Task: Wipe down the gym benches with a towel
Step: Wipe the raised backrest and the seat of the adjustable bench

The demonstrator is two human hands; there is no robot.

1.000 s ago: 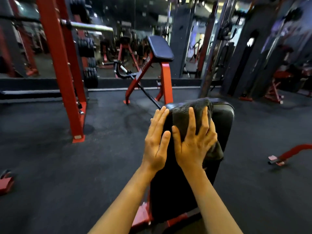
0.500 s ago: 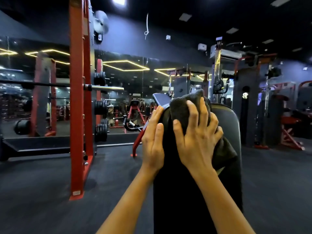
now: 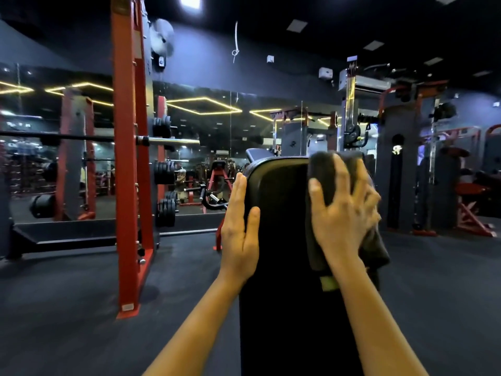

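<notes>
Left grip (image 3: 240,240) lies flat and upright, fingers straight together; right grip (image 3: 342,221) sits slightly higher, fingers splayed.

A black padded surface (image 3: 282,240) rises steeply in front of the person. The left hand (image 3: 240,234) lies flat along its left edge, fingers straight and thumb on the front face. The right hand (image 3: 343,213), slightly blurred, presses a dark towel (image 3: 322,175) against the upper right corner with its fingers spread. The towel's loose end hangs down the right side. A red rack (image 3: 130,158) with weight plates (image 3: 165,173) stands to the left on the dark floor (image 3: 67,308), before a mirror (image 3: 217,147).
</notes>
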